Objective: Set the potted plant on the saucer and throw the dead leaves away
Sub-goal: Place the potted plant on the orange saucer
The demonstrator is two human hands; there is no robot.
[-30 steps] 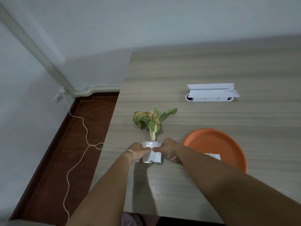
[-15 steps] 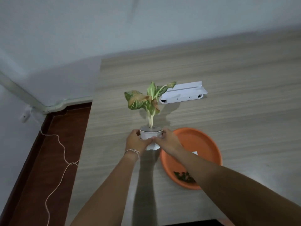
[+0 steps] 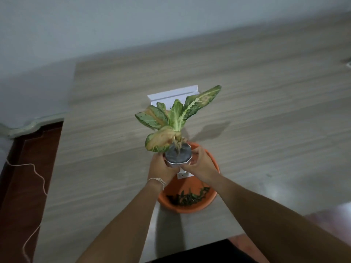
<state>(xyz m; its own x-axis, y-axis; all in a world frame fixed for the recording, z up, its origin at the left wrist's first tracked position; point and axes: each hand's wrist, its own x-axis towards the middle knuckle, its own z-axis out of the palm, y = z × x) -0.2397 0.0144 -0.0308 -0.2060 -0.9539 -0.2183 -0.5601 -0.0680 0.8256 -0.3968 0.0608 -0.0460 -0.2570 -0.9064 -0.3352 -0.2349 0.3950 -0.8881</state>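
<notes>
Two hands are carrying the load. Nearest to me, the dead leaves (image 3: 188, 197) are lying in a dark, curled scatter at the near side of the saucer (image 3: 190, 208), which is sitting on the bench (image 3: 266, 149) close to its near edge. They look dry and brittle; I am judging they will crumble if pinched hard, so a loose scoop should suit them later.

Above that, my left hand (image 3: 161, 168) and my right hand (image 3: 201, 165) are each wrapping one side of the pot (image 3: 177, 156), so the grip is closed on it from both flanks, with fingers just under the rim. The pot is hanging in the air over the saucer's middle, tilted away from me and not yet touching it. A white label (image 3: 183, 175) is showing just beneath my hands; whether it belongs to the pot or the saucer I cannot tell.

The pot looks small, thin-walled and light, probably smooth plastic, so I am favouring the faceted wall over the stems. The plant (image 3: 176, 118) is leaning away from me, with broad, soft leaves, some yellowing, and it seems top-heavy for such a small base. Stems look easy to snap.

Farther off, a white folded object (image 3: 171, 95) is lying on the bench behind the foliage.
</notes>
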